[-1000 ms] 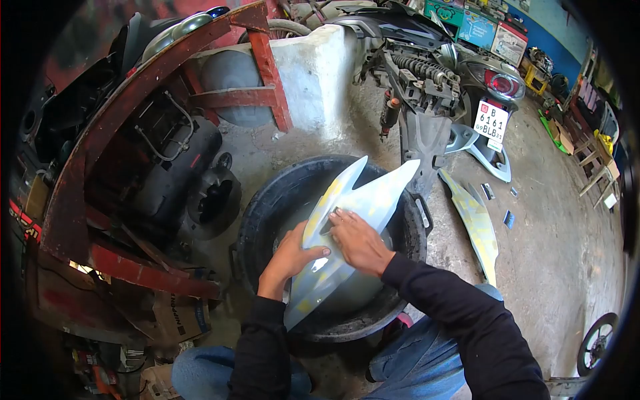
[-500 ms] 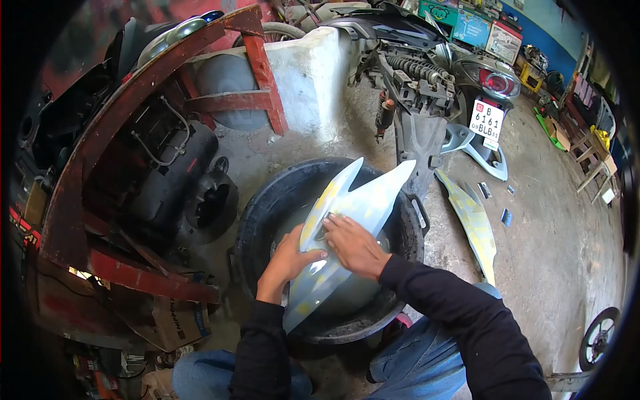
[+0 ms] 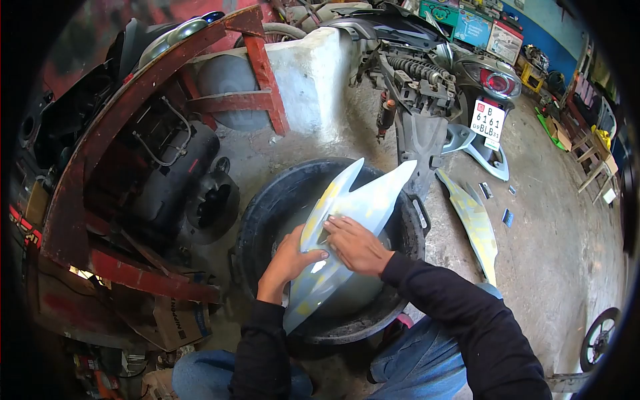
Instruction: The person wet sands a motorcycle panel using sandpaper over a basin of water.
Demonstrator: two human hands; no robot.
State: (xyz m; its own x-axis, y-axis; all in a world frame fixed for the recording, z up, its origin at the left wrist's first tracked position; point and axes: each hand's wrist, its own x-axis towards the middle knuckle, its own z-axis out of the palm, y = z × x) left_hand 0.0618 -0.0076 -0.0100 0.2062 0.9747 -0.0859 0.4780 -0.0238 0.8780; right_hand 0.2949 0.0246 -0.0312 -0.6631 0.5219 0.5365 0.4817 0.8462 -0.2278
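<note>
Black tub, cloudy water inside; pale panel tilted over it. Left hand pinches panel's left edge, thumb on face. Right hand lies on panel, fingers together; cannot tell if gripping anything. License plate reads "B 6161 BLB"; cardboard box lettered "NIPPON".

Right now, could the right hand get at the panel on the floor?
Probably yes, once off the held panel: only the tub rim seems to lie between the right hand and the floor panel.
</note>
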